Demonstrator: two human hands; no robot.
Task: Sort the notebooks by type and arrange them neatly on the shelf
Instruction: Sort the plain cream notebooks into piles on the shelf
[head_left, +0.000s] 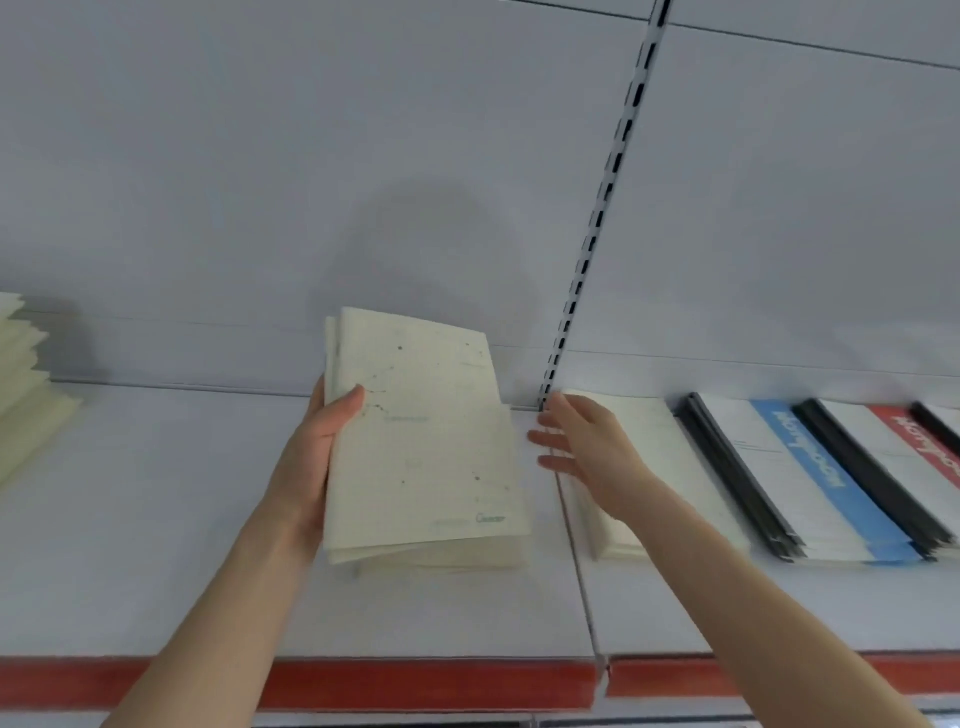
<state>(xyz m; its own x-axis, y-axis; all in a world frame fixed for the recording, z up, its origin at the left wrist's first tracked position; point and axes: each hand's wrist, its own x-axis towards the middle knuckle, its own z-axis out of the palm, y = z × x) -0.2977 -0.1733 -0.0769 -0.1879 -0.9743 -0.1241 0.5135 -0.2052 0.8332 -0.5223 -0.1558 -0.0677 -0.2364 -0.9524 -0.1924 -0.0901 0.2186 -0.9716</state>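
Note:
My left hand (317, 447) grips the left edge of a small stack of cream notebooks (421, 441), thumb across the top cover, holding it just above the white shelf (156, 545). Just right of that stack, my right hand (587, 447) hovers with its fingers straight and spread, holding nothing, above another cream notebook pile (670, 457) lying flat on the shelf. Further right lie black-spined notebooks with a blue band (821, 478) and a red band (924, 441).
A fanned pile of cream notebooks (26, 384) sits at the far left of the shelf. A slotted upright rail (597, 223) runs up the back panel. The shelf front carries a red strip (415, 680).

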